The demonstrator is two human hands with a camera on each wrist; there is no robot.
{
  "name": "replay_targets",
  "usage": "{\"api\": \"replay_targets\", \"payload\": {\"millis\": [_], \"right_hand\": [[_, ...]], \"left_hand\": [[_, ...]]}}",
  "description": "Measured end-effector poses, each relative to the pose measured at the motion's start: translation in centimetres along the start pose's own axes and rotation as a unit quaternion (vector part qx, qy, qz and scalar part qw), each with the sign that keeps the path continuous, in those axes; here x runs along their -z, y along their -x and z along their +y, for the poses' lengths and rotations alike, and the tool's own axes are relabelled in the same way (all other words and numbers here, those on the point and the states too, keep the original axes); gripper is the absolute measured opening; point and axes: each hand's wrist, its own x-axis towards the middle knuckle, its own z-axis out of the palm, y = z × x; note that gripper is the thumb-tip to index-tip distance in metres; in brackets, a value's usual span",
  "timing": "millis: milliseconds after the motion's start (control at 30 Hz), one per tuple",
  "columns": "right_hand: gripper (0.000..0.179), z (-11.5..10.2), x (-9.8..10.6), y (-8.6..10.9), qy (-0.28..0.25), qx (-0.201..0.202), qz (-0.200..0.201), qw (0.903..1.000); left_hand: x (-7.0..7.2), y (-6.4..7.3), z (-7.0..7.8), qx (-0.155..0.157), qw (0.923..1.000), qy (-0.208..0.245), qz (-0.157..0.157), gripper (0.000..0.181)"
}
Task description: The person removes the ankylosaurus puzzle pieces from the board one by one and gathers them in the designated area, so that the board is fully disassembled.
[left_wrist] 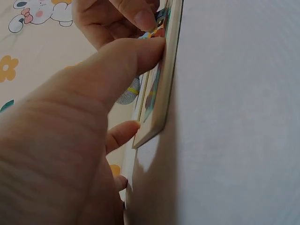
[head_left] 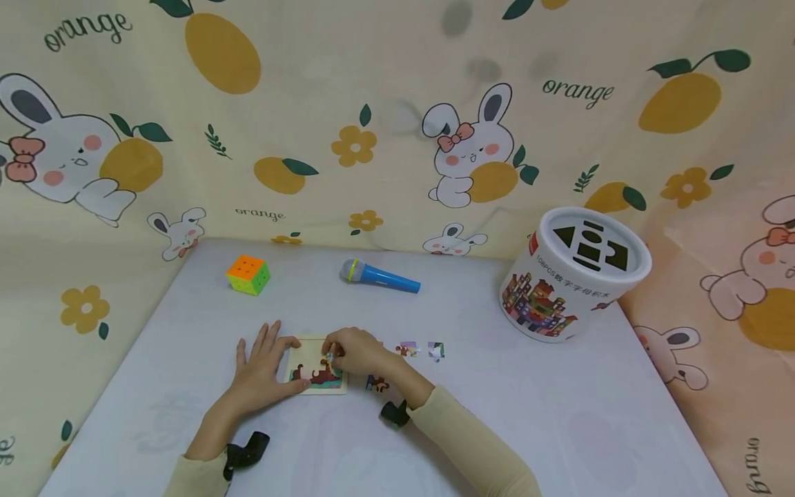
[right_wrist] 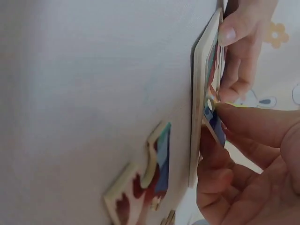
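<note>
Puzzle tray sits lower centre, left hand touching its edges, fingers wide. Right hand pinches a puzzle piece; table spreads lower right.

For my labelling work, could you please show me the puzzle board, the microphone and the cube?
Puzzle board (head_left: 308, 352), head view: bare upper part.
Microphone (head_left: 381, 276), head view: blue handle.
Cube (head_left: 248, 273), head view: orange top face, near the front corner.

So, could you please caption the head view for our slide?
Left hand steadying a puzzle tray, right hand pinching a piece, loose pieces alongside.
</note>
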Motion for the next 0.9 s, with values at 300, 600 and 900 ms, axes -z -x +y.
{"api": "replay_targets", "payload": {"millis": [300, 600, 900], "right_hand": [[0.012, 0.6, 0.7, 0.1, -0.108, -0.002, 0.002, 0.9941], [0.007, 1.0, 0.7, 0.0, -0.121, 0.009, -0.015, 0.9925], [0.005, 1.2, 0.6, 0.0, -0.122, 0.008, -0.020, 0.9922]], "left_hand": [[-1.1, -0.6, 0.8, -0.063, 0.9977, 0.017, 0.020, 0.060], [-2.9, -1.1, 1.8, -0.083, 0.9933, 0.001, 0.081, 0.049], [-3.0, -1.0, 2.0, -0.081, 0.9932, 0.003, 0.083, 0.050]]}}
